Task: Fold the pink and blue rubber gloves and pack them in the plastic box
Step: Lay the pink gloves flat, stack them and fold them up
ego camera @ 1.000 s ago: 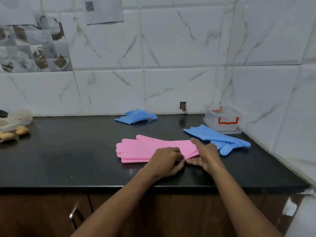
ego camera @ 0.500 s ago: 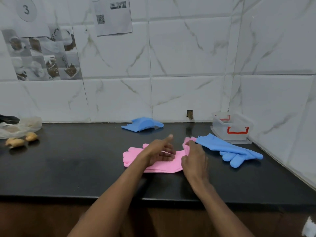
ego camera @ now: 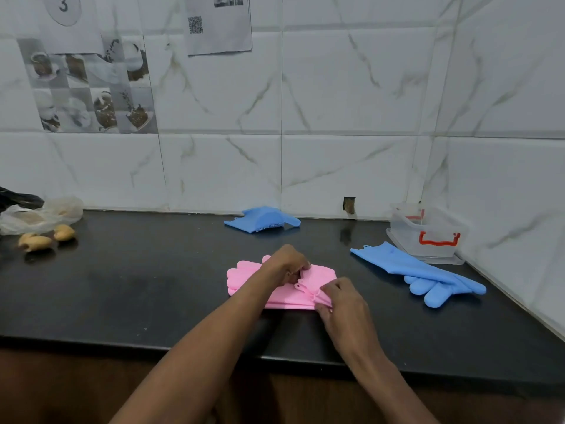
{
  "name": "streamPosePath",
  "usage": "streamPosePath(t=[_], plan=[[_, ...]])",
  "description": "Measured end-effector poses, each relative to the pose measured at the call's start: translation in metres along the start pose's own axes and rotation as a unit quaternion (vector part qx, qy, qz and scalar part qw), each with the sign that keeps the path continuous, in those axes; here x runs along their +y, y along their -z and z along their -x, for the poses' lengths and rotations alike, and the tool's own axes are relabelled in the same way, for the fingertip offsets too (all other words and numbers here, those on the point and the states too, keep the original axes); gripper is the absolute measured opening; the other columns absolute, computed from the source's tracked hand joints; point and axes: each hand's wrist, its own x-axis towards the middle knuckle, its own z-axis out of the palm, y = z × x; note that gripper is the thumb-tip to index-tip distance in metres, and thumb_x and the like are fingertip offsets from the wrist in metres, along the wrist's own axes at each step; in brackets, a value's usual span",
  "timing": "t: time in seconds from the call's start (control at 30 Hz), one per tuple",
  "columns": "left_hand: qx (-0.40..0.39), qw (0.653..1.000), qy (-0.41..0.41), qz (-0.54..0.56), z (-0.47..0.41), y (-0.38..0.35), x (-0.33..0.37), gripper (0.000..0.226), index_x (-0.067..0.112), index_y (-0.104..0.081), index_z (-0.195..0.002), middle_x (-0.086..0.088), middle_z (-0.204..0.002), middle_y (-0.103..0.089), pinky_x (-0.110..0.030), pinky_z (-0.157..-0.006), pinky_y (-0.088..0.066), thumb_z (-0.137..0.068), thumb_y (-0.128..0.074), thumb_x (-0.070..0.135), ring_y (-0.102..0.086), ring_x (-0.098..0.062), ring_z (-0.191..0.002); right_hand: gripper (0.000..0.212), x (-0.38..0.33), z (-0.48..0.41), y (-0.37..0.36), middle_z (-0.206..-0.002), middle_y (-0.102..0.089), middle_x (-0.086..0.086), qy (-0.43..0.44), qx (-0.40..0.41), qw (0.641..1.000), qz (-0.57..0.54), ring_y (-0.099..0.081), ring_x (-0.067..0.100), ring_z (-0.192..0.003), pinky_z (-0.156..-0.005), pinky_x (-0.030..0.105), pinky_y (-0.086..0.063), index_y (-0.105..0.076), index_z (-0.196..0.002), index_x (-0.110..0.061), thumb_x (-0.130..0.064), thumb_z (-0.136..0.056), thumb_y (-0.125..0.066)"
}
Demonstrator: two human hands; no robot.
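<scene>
The pink gloves lie stacked in the middle of the black counter, their cuff end folded over toward the fingers. My left hand presses and pinches the folded cuff at its far side. My right hand grips the fold's near right corner. A blue glove lies flat to the right, fingers toward me. Another blue glove lies folded near the back wall. The clear plastic box with red handles stands open in the back right corner.
A plastic bag and some tan pieces sit at the far left of the counter. Tiled walls close the back and right sides. The counter's front edge runs just below my forearms.
The cuff end of the pink gloves has been lifted and folded leftward over the palms. Both hands moved with it and now hold the fold. The camera has tilted up slightly.
</scene>
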Motion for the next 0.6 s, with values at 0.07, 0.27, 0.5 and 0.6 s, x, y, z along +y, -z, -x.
streamPosePath(t=[0.07,0.27,0.5,0.6], plan=[[0.030,0.996,-0.065,-0.054,-0.002,-0.003,0.001,0.014,0.001,-0.068,-0.103,-0.017,-0.095,-0.064,-0.035,-0.075,-0.053,-0.092,-0.059,0.003,-0.058,-0.025,-0.076,0.038,-0.003,-0.001,-0.001,-0.132,-0.050,-0.004,0.020,-0.025,0.999,0.011,-0.052,0.008,-0.113,-0.098,0.020,-0.043,-0.055,-0.133,-0.022,-0.028,-0.096,-0.056],[0.039,0.968,-0.194,-0.153,-0.013,-0.011,0.005,0.026,0.005,-0.068,-0.117,-0.012,-0.119,-0.068,-0.029,-0.084,-0.051,-0.093,-0.057,0.001,-0.065,-0.027,-0.106,0.039,-0.009,-0.004,-0.005,-0.136,-0.049,0.000,0.034,-0.069,0.996,0.052,-0.050,0.014,-0.116,-0.096,0.026,-0.045,-0.050,-0.138,-0.020,-0.028,-0.100,-0.047],[0.015,0.952,-0.220,-0.210,-0.019,-0.010,-0.007,0.026,0.005,-0.071,-0.114,-0.008,-0.118,-0.070,-0.027,-0.088,-0.050,-0.095,-0.054,0.001,-0.066,-0.021,-0.102,0.038,0.007,-0.005,0.007,-0.130,-0.059,0.002,-0.091,0.003,0.994,-0.053,-0.054,0.013,-0.117,-0.103,0.021,-0.040,-0.065,-0.124,-0.013,0.004,-0.093,-0.050],[0.025,0.947,-0.226,-0.226,-0.024,-0.011,-0.005,0.026,0.007,-0.072,-0.112,-0.009,-0.113,-0.072,-0.019,-0.066,-0.046,-0.095,-0.053,0.000,-0.060,-0.012,-0.071,0.036,0.005,-0.007,0.003,-0.131,-0.054,-0.002,-0.081,-0.036,0.996,-0.028,-0.052,0.011,-0.117,-0.103,0.020,-0.040,-0.064,-0.127,-0.016,-0.003,-0.094,-0.054]])
